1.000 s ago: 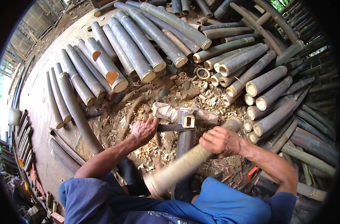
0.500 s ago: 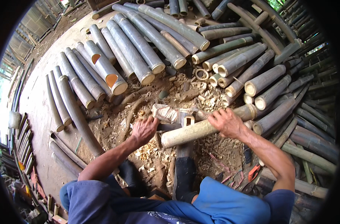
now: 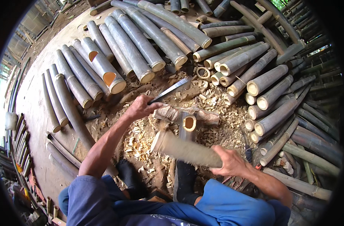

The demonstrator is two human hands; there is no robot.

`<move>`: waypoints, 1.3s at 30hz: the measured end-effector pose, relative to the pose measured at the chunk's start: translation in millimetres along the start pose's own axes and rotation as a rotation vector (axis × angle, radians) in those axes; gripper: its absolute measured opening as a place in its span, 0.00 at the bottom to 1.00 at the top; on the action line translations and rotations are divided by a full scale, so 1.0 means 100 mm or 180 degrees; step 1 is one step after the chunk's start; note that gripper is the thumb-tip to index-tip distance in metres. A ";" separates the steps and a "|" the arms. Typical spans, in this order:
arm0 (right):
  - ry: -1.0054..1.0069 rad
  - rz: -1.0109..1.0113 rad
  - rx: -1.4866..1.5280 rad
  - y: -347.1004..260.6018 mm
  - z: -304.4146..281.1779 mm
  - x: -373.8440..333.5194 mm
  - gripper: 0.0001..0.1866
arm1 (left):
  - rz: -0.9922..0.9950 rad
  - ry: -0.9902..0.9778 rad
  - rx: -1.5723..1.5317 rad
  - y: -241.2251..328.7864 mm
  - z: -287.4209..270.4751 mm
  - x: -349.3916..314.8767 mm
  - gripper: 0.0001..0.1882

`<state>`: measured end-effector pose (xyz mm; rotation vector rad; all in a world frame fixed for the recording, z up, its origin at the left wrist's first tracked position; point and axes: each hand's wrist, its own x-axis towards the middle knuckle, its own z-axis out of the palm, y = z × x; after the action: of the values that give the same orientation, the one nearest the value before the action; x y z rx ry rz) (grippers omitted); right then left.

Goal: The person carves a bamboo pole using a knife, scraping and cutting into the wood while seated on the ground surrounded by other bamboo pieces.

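A knife (image 3: 173, 90) with a long straight blade is in my left hand (image 3: 143, 107), whose fingers are wrapped around its dark handle. The blade points up and to the right, away from the bamboo. My right hand (image 3: 231, 162) grips one end of a pale, scraped bamboo tube (image 3: 185, 150), smeared by motion. The tube tilts, its free left end higher, in front of an upright bamboo post (image 3: 188, 123) with a square-cut opening. Behind that post lies a rough, chipped log (image 3: 167, 112).
Dark bamboo tubes (image 3: 132, 47) lie in a row beyond my hands; one tube (image 3: 104, 67) has two cut openings. More bamboo is stacked at the right (image 3: 268, 81). Wood shavings (image 3: 142, 139) cover the ground around the post. My legs in blue trousers (image 3: 232, 201) are at the near edge.
My left hand has lifted the knife up and away from the tube. My right hand has drawn the tube nearer to me and swung it, so its slant is reversed.
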<state>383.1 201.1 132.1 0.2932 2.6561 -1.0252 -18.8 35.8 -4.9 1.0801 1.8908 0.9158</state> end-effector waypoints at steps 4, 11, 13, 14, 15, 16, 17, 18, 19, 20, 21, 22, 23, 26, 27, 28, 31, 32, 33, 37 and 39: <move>0.0498 0.0942 0.0969 0.08 -0.17 0.08 0.39 | 0.0827 -0.0242 0.1432 0.18 -0.10 -0.09 0.33; 0.1548 0.0795 0.1686 -0.05 -0.40 0.30 0.46 | 0.0570 -0.0468 0.2068 0.17 -0.12 -0.20 0.32; 0.1661 0.0738 0.1619 0.01 -0.31 0.31 0.48 | 0.0505 -0.0441 0.2023 0.11 -0.11 -0.22 0.33; 0.1721 0.0711 0.1594 0.03 -0.28 0.31 0.49 | 0.0473 -0.0429 0.2046 0.12 -0.10 -0.22 0.34; 0.1691 0.0701 0.1539 0.02 -0.25 0.30 0.51 | 0.0440 -0.0415 0.2070 0.13 -0.09 -0.22 0.34; 0.1661 0.0689 0.1484 0.00 -0.21 0.30 0.52 | 0.0407 -0.0401 0.2095 0.13 -0.07 -0.23 0.35; 0.1626 0.0669 0.1428 -0.05 -0.19 0.34 0.54 | 0.0372 -0.0378 0.2197 0.14 -0.05 -0.24 0.36; 0.1430 0.0907 0.1430 -0.12 -0.16 0.39 0.54 | 0.0337 -0.0355 0.2299 0.15 -0.03 -0.25 0.36; 0.1234 0.1145 0.1429 -0.20 -0.13 0.44 0.55 | 0.0303 -0.0334 0.2401 0.16 -0.01 -0.26 0.37; 0.1029 0.1164 0.1040 -0.16 -0.10 0.45 0.54 | 0.0298 -0.0310 0.2428 0.15 -0.01 -0.25 0.36; 0.0829 0.1164 0.0651 -0.12 -0.07 0.48 0.54 | 0.0294 -0.0287 0.2453 0.15 0.01 -0.25 0.35; 0.0731 0.1141 0.0512 -0.09 -0.09 0.46 0.54 | 0.0293 -0.0265 0.2478 0.15 0.02 -0.23 0.34; 0.0620 0.1097 0.0389 -0.14 -0.17 0.53 0.53 | 0.0298 -0.0284 0.2449 0.12 0.00 -0.24 0.35; 0.0872 0.0845 0.0172 -0.20 -0.30 0.62 0.52 | 0.0260 -0.0403 0.2334 0.11 -0.03 -0.22 0.36; 0.1152 0.0629 0.0195 -0.14 -0.27 0.62 0.52 | 0.0189 -0.0487 0.2291 0.12 -0.03 -0.20 0.37; 0.1430 0.0410 0.0217 -0.11 -0.26 0.62 0.52 | 0.0119 -0.0572 0.2249 0.12 -0.02 -0.19 0.38; 0.0804 0.1244 0.0631 -0.30 -0.26 0.77 0.51 | 0.0173 -0.0518 0.2320 0.14 -0.04 -0.20 0.37; 0.0518 0.1520 0.0660 -0.27 -0.24 0.79 0.51 | 0.0230 -0.0471 0.2310 0.12 -0.03 -0.19 0.36; 0.0248 0.1234 0.0008 -0.20 -0.24 0.82 0.51 | 0.0288 -0.0425 0.2301 0.09 -0.02 -0.18 0.35; 0.0565 0.0884 0.0110 -0.22 -0.46 0.84 0.56 | 0.0139 -0.0571 0.2210 0.05 -0.04 -0.16 0.31; 0.0963 0.0708 0.0462 -0.36 -0.56 0.90 0.56 | 0.0167 -0.0595 0.2155 0.03 -0.05 -0.15 0.31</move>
<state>278.0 220.6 164.6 0.8145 2.7269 -1.1811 -16.8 22.3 4.3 1.5453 2.0653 0.1671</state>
